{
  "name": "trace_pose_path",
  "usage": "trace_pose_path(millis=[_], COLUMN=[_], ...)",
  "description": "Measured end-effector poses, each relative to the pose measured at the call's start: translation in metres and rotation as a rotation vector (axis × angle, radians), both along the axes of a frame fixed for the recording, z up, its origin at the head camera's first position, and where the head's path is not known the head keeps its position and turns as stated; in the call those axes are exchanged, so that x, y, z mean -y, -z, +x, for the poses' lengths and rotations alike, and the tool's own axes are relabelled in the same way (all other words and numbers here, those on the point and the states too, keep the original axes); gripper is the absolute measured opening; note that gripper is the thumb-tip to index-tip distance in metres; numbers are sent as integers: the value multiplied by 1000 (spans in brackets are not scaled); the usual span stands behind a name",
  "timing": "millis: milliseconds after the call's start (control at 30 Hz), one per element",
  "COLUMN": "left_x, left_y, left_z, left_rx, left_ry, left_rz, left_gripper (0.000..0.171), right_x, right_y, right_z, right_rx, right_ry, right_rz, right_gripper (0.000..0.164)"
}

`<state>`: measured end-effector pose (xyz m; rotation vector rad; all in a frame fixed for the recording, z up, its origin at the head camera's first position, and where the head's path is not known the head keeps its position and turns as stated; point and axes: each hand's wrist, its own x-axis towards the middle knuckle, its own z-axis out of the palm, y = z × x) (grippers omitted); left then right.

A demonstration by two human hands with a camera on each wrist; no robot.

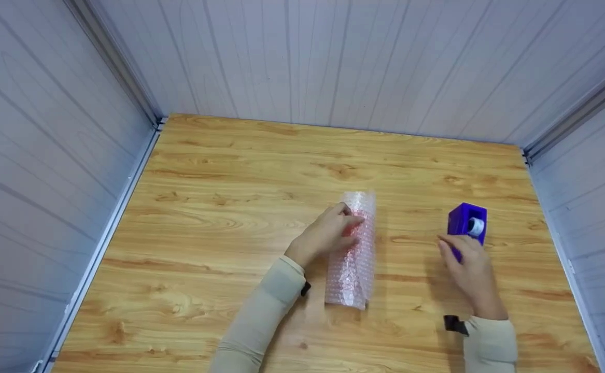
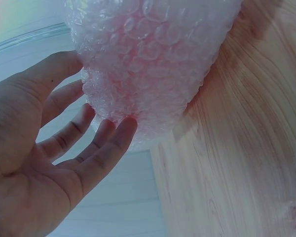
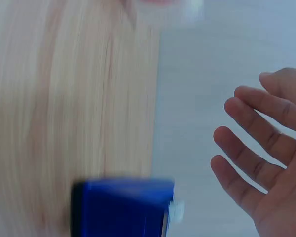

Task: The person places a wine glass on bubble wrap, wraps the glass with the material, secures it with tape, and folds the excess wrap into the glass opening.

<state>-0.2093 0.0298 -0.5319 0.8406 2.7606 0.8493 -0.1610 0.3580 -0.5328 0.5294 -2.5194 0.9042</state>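
Observation:
A roll of bubble wrap (image 1: 351, 280) lies lengthwise on the table, with something pinkish-red showing through its layers. My left hand (image 1: 328, 233) rests on its upper part; in the left wrist view the loosely extended fingers (image 2: 106, 158) touch the bubbled surface (image 2: 153, 64). On the right stands a blue tape dispenser (image 1: 459, 223) with a small white tape roll (image 1: 476, 226). My right hand (image 1: 470, 267) hovers in front of it, partly covering it from the head camera. The right wrist view shows that hand (image 3: 271, 148) with relaxed, spread fingers and nothing held, apart from the dispenser (image 3: 123, 207).
The wood-grain table (image 1: 219, 207) is enclosed by pale panel walls (image 1: 302, 62) at the back and on both sides. A metal strip (image 1: 110, 228) runs along the table's left edge. Each wrist carries a dark camera mount.

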Motion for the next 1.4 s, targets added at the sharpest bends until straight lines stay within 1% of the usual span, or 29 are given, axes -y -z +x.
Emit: trace_pose_path(millis=[133, 300, 400, 500, 567, 600, 667, 767, 833, 900, 1033, 1133, 1200, 1300, 1400], left_x=[0, 1, 1, 1, 2, 2, 2, 2, 2, 2, 2, 3, 3, 3, 3], left_y=[0, -1, 0, 1, 2, 2, 2, 3, 3, 3, 4, 4, 4, 5, 5], left_z=[1, 1, 1, 2, 2, 2, 2, 3, 3, 3, 3, 3, 4, 5, 5], left_rx=[15, 23, 18, 13, 14, 12, 9, 3, -4, -9, -11, -1, 4, 8, 16], left_ry=[-9, -14, -16, -18, -19, -19, -20, -21, -17, -14, -19, -28, -29, -28, -34], left_rz=[4, 2, 3, 7, 12, 13, 14, 11, 9, 13, 26, 37, 44, 52, 55], left_gripper=[46, 47, 47, 47, 48, 48, 49, 49, 49, 49, 49, 49, 50, 50, 50], right_x=[-20, -36, -42, -47, -49, -50, -52, -53, -53, -52, -50, -49, -49, -48, -47], right_y=[-1, 0, 2, 6, 9, 10, 12, 14, 17, 20, 24, 25, 24, 25, 24], right_z=[5, 12, 15, 16, 17, 17, 18, 17, 17, 16, 11, 7, 4, 3, 3], right_rx=[69, 148, 159, 150, 161, 177, 237, 329, 373, 393, 425, 463, 491, 525, 557], right_ry=[97, 203, 264, 311, 343, 358, 385, 404, 413, 434, 524, 590, 621, 642, 627], right_rz=[2, 64, 94, 93, 98, 101, 114, 131, 105, 40, -113, -169, -188, -212, -269], right_gripper=[17, 21, 23, 22, 22, 23, 27, 36, 39, 39, 38, 36, 35, 33, 34])
